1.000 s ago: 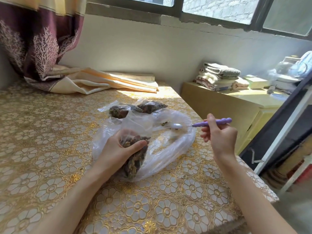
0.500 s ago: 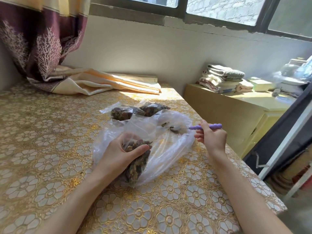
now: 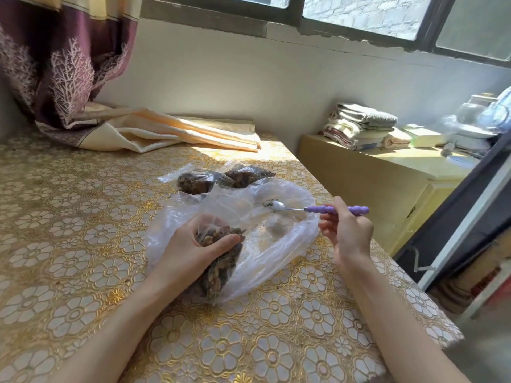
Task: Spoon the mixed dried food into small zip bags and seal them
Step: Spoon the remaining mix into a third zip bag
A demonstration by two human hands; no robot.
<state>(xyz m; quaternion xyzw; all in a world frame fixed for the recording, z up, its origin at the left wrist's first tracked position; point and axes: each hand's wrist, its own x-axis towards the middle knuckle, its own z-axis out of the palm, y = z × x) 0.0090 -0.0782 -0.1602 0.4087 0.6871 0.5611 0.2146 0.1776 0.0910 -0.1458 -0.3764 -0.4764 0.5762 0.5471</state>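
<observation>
A gold floral tabletop point(image 3: 69, 244) runs to a wall under a window, with a curtain point(image 3: 55, 64) at its far left corner. Near the right edge, the left hand point(image 3: 193, 244) grips a small zip bag point(image 3: 221, 261) of dried food over a large clear bag point(image 3: 276, 244). The right hand point(image 3: 348, 233) pinches a purple-handled spoon point(image 3: 318, 209) just beside it, bowl over the large bag.

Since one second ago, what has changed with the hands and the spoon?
The right hand dipped the purple-handled spoon into the big clear bag, then lifted it slightly; it carries few crumbs. The left hand keeps gripping the small zip bag; the two filled bags stayed put.
</observation>
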